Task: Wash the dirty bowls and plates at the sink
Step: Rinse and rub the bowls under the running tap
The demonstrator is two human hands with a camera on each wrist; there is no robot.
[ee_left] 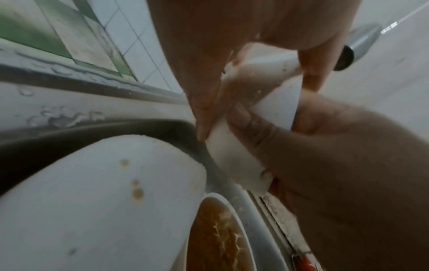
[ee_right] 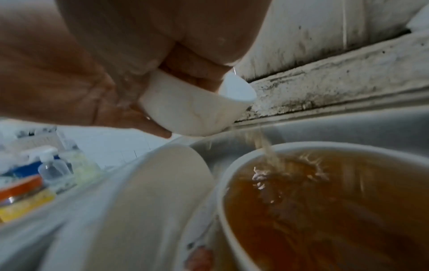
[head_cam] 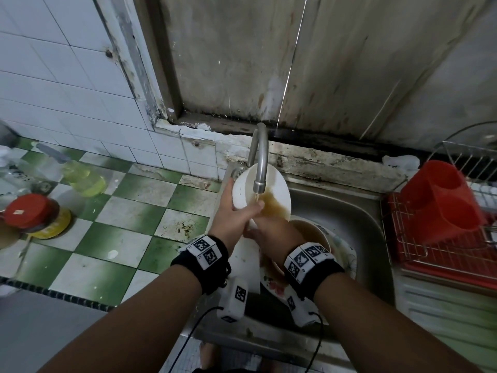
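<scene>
On the checked bench (head_cam: 126, 232) at far left we see a red-lidded jar (head_cam: 29, 211) and a yellow-green bottle (head_cam: 84, 177). Moving right, our left hand (head_cam: 234, 214) grips the white bowl (head_cam: 262, 192) by its outer wall, fingers (ee_left: 204, 102) curled round the base and thumb over the near rim. The bowl is held tilted under the tap (head_cam: 259, 160), over the sink (head_cam: 349, 219), with brown water running down its inside. Our right hand (head_cam: 271, 232) sits just beside the left, below the bowl; its fingers (ee_right: 148, 126) are wrapped round the bowl's foot from underneath, touching the left hand's. Brown water pours off the rim into a second bowl (ee_right: 325, 201) below, full of brown liquid, which rests on a flowered plate (head_cam: 347, 254) in the sink. Another white dish (ee_left: 104, 201) leans at the sink's left side. At far right stands a red rack (head_cam: 441, 238).
</scene>
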